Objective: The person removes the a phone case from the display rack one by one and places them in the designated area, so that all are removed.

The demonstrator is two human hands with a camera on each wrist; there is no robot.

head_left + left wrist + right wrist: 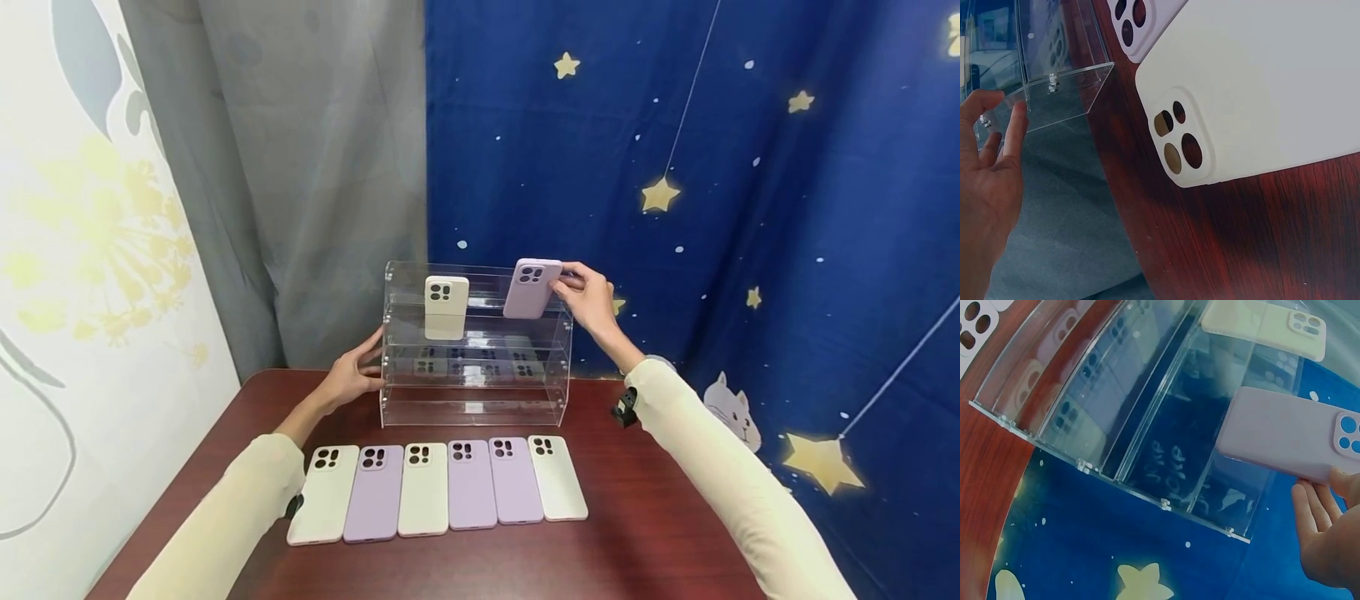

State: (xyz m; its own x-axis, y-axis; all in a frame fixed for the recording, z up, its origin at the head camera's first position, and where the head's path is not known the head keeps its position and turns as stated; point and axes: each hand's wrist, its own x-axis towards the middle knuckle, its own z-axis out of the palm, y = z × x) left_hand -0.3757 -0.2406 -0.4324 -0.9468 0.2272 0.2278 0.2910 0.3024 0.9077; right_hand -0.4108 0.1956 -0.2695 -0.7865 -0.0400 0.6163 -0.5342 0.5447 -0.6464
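Note:
My right hand pinches a lilac phone case by its right edge, at the top right of a clear acrylic stepped rack. In the right wrist view that lilac case tilts over the upper tier, thumb and fingers on its edge. A cream phone case stands on the rack's upper left. My left hand touches the rack's left side panel with extended fingers; in the left wrist view these fingers are spread against the clear panel.
On the dark red wooden table a row of cream and lilac phone cases lies in front of the rack. Behind hang a grey curtain and a blue curtain with stars. A patterned white panel is at left.

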